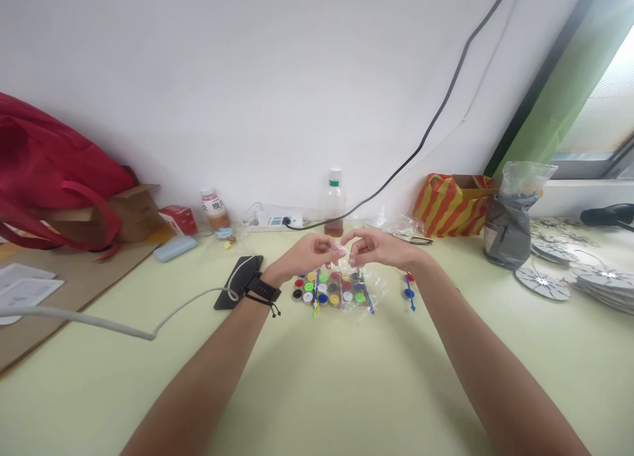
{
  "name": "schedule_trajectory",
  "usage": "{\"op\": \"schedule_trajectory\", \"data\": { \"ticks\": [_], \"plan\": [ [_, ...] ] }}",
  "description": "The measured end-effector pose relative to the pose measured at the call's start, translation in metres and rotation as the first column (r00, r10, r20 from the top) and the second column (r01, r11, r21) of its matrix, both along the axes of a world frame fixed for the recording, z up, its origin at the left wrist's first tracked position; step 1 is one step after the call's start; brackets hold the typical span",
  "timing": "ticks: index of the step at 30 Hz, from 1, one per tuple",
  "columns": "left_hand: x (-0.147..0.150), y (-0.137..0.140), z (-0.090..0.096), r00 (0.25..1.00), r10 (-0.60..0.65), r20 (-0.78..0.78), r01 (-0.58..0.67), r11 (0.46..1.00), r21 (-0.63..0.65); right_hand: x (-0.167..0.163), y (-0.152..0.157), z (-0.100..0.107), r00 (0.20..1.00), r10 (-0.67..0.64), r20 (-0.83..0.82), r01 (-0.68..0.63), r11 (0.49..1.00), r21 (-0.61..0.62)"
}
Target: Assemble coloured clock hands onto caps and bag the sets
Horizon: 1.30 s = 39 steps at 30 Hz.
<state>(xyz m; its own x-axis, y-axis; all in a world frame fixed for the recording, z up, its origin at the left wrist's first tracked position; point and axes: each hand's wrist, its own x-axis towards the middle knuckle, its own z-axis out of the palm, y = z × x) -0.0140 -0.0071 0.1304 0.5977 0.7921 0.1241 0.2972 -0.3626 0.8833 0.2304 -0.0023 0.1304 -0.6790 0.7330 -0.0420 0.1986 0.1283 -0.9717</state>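
- Coloured discs (323, 288) lie in tight rows on the pale green desk (317, 390), below and just in front of the two hands; the nearest row counts six — black, white, blue, yellow, white and green from left to right. The rows behind are partly covered, so their full number cannot be told.
- One clear plastic wrapping (377, 292) spreads over part of the group and rises to the fingers; whether all the discs are inside it cannot be told.
- The left hand (324, 250) pinches the wrapping between thumb and fingers.
- The right hand (365, 248) pinches it too, the two hands close together with fingertips facing.
- One blue arrow-shaped stick (410, 297) lies apart on the right, with a blue disc at it.
- One black watch (262, 288) circles the left wrist; beside it lies one black phone (240, 283).
- Two bottles stand near the wall — a green-collared bottle (335, 205) behind the hands, a labelled bottle (214, 209) farther left.
- One red-and-yellow striped bag (433, 205) and one grey bag (506, 234) stand on the right, near stacked grey rounds (607, 281).
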Motion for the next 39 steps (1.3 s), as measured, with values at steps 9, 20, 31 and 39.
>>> {"op": "schedule_trajectory", "data": {
  "ticks": [9, 20, 31, 39],
  "plan": [
    [-0.024, 0.028, -0.010, 0.893, 0.326, 0.311, -0.245, 0.931, -0.271, 0.022, 0.013, -0.011, 0.995, -0.102, -0.009, 0.102, 0.995, 0.008],
    [-0.016, 0.025, -0.016, 0.879, 0.308, 0.363, -0.188, 0.926, -0.328, 0.006, 0.023, -0.029, 0.804, -0.561, -0.198, 0.593, 0.725, 0.349],
    [-0.013, 0.026, -0.016, 0.840, 0.363, 0.404, -0.266, 0.924, -0.276, -0.012, 0.020, -0.023, 0.779, -0.614, -0.126, 0.588, 0.645, 0.488],
    [-0.012, 0.030, -0.020, 0.837, 0.372, 0.402, -0.308, 0.926, -0.217, -0.010, 0.021, -0.022, 0.802, -0.555, -0.220, 0.596, 0.772, 0.221]
  ]
}}
